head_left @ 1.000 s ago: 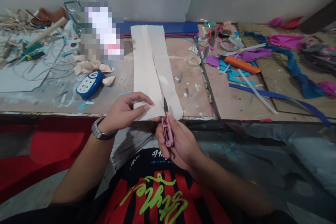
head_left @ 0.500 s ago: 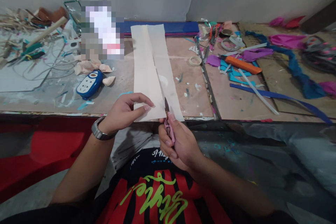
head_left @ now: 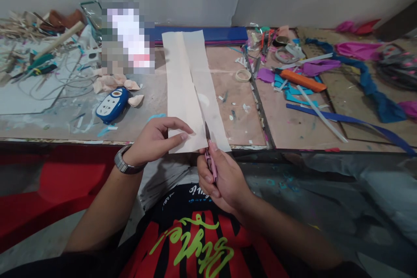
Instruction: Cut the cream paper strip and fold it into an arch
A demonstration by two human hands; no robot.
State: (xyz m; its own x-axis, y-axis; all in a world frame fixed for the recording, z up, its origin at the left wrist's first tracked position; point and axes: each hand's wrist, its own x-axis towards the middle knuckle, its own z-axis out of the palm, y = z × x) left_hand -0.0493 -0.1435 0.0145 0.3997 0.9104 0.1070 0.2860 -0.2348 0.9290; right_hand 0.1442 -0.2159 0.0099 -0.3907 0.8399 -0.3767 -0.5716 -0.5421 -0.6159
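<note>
A long cream sheet of paper [head_left: 178, 95] lies over the table's near edge, a lengthwise slit running up from its near end. The left strip's edge lifts slightly over the right strip. My left hand [head_left: 158, 139], with a metal watch on the wrist, grips the near left corner, thumb and forefinger on top and the other fingers hidden. My right hand [head_left: 224, 173] is closed around pink-handled thread snips [head_left: 211, 165]. Their dark blades point away from me, at the slit near the paper's near end.
Left of the paper sit a blue-and-white power socket [head_left: 112, 105], wire, wood sticks and a blurred upright screen [head_left: 128, 34]. To the right lie a tape roll [head_left: 243, 75], an orange cutter [head_left: 302, 79] and coloured scraps. A red chair [head_left: 71, 173] stands at lower left.
The paper's near end has shifted slightly toward me and to the right. Both hands keep nearly the same grip and place.
</note>
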